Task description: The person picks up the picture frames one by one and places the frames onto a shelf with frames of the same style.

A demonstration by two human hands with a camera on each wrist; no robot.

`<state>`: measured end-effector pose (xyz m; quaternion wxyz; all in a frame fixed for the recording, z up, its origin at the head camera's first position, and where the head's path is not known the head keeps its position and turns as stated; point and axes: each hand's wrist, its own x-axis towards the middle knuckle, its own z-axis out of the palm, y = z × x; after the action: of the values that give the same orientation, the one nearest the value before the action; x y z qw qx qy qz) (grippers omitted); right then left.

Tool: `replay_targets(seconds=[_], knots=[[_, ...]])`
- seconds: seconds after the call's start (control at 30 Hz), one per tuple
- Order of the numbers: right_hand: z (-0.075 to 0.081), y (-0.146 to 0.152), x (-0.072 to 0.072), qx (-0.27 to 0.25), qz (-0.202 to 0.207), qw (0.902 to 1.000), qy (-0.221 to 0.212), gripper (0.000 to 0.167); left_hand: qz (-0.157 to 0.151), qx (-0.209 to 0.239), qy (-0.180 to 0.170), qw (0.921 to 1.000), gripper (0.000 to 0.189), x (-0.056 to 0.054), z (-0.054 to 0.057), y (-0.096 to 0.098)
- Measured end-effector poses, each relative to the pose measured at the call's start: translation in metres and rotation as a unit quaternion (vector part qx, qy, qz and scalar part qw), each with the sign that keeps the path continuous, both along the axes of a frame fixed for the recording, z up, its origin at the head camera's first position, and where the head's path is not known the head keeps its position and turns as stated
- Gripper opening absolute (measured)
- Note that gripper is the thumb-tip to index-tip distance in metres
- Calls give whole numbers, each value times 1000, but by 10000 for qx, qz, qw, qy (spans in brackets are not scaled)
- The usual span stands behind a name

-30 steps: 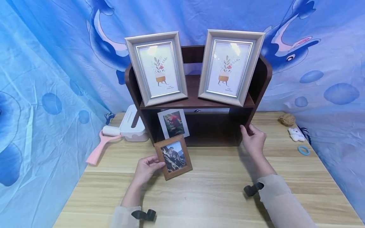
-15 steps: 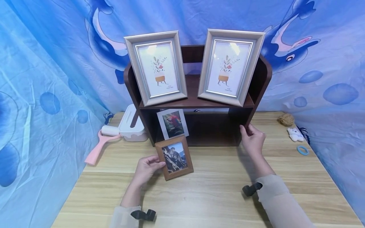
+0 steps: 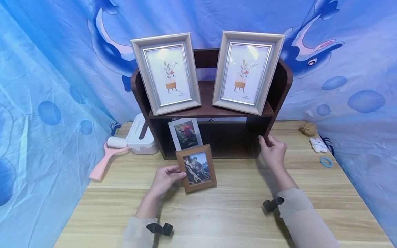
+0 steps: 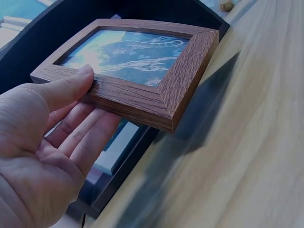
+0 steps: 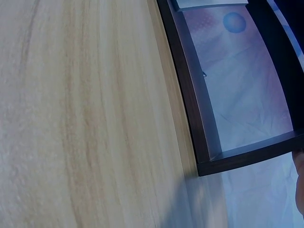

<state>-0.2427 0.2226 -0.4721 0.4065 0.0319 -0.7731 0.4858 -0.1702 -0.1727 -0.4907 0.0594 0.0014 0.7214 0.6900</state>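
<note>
My left hand (image 3: 167, 177) pinches a brown wooden photo frame (image 3: 197, 168) by its left edge, thumb on the front and fingers behind. It shows a spotted cat on a branch, tilted slightly above the table. In the left wrist view, the frame (image 4: 185, 61) casts a shadow on the tabletop. My right hand (image 3: 274, 151) grips the right side panel of a dark brown two-tier shelf (image 3: 229, 141). A white photo frame (image 3: 187, 133) with a parrot picture leans in the lower left compartment, its bottom overlapped by the wooden frame.
Two silver picture frames (image 3: 167, 74) stand on the upper shelf board. Left of the shelf are a white lidded box (image 3: 142, 137) and a pink-handled lint roller (image 3: 105, 158). A twine ball (image 3: 308, 128), a white bear figure (image 3: 318, 145) and a blue ring (image 3: 326, 162) lie at right.
The left hand has carried the wooden frame a little right and upward, nearer the shelf's lower opening. The right hand keeps its place on the side panel. The whole view has shifted slightly.
</note>
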Motion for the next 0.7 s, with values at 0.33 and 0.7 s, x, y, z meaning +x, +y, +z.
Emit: replay_targets(seconds=[0.33, 0.7], knots=[[3, -1, -1, -98, 126, 9999, -10, 13, -232, -134, 118, 9996, 39, -15, 8, 22], [-1, -1, -1, -242, 116, 9996, -67, 13, -188, -368, 639, 9971, 33, -36, 16, 50]])
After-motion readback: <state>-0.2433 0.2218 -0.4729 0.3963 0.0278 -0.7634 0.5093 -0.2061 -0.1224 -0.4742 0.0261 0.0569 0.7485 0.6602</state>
